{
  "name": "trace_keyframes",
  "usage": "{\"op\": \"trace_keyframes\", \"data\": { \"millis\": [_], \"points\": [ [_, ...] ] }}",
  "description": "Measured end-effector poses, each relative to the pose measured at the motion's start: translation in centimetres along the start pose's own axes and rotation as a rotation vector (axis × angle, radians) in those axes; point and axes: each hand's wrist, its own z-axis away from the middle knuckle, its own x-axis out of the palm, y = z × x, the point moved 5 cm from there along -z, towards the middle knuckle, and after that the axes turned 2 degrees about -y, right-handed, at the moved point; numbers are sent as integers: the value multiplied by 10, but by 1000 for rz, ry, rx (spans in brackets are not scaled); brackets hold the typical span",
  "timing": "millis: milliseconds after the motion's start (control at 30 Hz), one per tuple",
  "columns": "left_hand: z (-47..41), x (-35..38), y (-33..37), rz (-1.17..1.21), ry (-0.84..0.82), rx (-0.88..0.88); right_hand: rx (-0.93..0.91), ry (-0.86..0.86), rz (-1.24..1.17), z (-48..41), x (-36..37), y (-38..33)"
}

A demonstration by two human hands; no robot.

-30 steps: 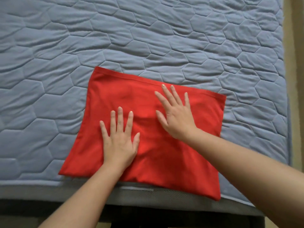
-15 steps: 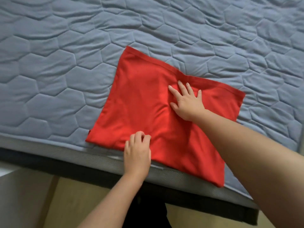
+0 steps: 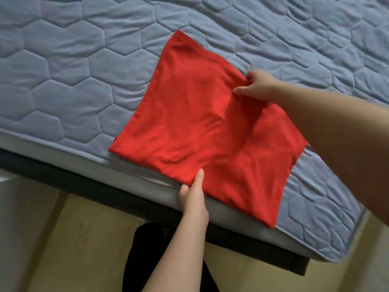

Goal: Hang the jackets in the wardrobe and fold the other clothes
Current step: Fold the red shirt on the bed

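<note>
A pale yellowish floor (image 3: 94, 239) shows at the lower left, below the dark bed frame (image 3: 84, 175); on the frame lies a grey-blue mattress (image 3: 73, 85), quilted in hexagons; a folded red garment (image 3: 200, 123) lies flat at the bed's near edge, one corner slightly over it; the left hand (image 3: 194, 199) pinches its near edge, thumb on top; the right hand (image 3: 259, 85), a little blurred, grips its far right edge.
</note>
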Motion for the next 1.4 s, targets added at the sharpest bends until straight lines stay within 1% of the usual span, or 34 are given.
{"op": "trace_keyframes", "data": {
  "millis": [67, 167, 233, 300, 367, 433, 533, 600, 667, 733, 800, 867, 933, 1033, 1100, 1133, 1233, 1300, 1400],
  "points": [
    [2, 6, -7, 144, -104, -85, -1, -118, -10, -3, -3, -5],
    [6, 4, -8, 167, -222, -111, 17, -294, -232, -2, -8, -10],
    [11, 1, -2, 145, -275, -78, 19, -344, -344, 3, -15, -14],
    [23, -2, 9, 110, -334, -36, 30, -347, -387, 12, -25, -17],
    [37, -8, 30, 73, -398, 4, 34, -323, -453, 23, -40, -21],
    [51, -14, 62, 23, -437, 52, 34, -282, -574, 37, -64, -27],
    [71, -8, 131, -72, -458, 166, 3, -199, -672, 63, -113, -33],
    [92, 12, 189, -140, -497, 269, -22, -118, -725, 83, -153, -36],
    [121, 41, 248, -238, -564, 396, -51, -20, -825, 105, -195, -36],
    [150, 69, 303, -320, -596, 513, -94, 64, -916, 129, -233, -36],
    [175, 91, 346, -361, -600, 608, -125, 111, -966, 154, -259, -36],
    [192, 106, 372, -422, -632, 698, -119, 137, -955, 176, -265, -33],
    [192, 111, 381, -510, -619, 754, -75, 160, -931, 194, -250, -27],
    [161, 97, 372, -636, -486, 759, -31, 187, -1014, 208, -192, -14],
    [123, 75, 352, -730, -381, 754, -3, 190, -1056, 210, -134, 0],
    [101, 61, 336, -790, -355, 748, 19, 176, -1067, 210, -98, 9],
    [40, 3, 280, -982, -319, 689, 102, 91, -1083, 217, 17, 35],
    [7, -39, 250, -1132, -269, 683, 161, 44, -1094, 227, 87, 46],
    [-25, -74, 227, -1218, -238, 613, 212, 18, -1147, 233, 155, 55]
  ]
}}
